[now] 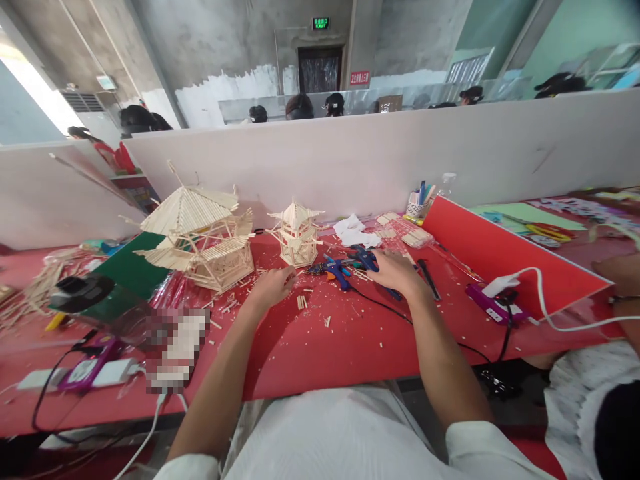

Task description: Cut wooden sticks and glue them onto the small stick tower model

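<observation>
My left hand point(273, 288) is just in front of a small tiered pagoda model point(299, 235) built of thin wooden sticks. Its fingers are stretched out and slightly apart, with nothing visible in them. My right hand point(394, 270) is over a dark blue hand tool point(363, 257), fingers resting around it; the palm hides part of the tool. Between the hands lies a blue glue gun point(339, 273) with an orange trigger. Short stick offcuts point(301, 303) lie on the red tabletop point(330, 353) in front of them.
At left stands a larger stick pavilion point(200, 237), with a dark-lidded bottle point(95, 293) and purple power strip point(90, 363) nearby. A red board point(505, 253) leans at right beside another power strip point(495, 303) and cables. White partition point(360, 157) behind. Another person's arm point(620, 273) is far right.
</observation>
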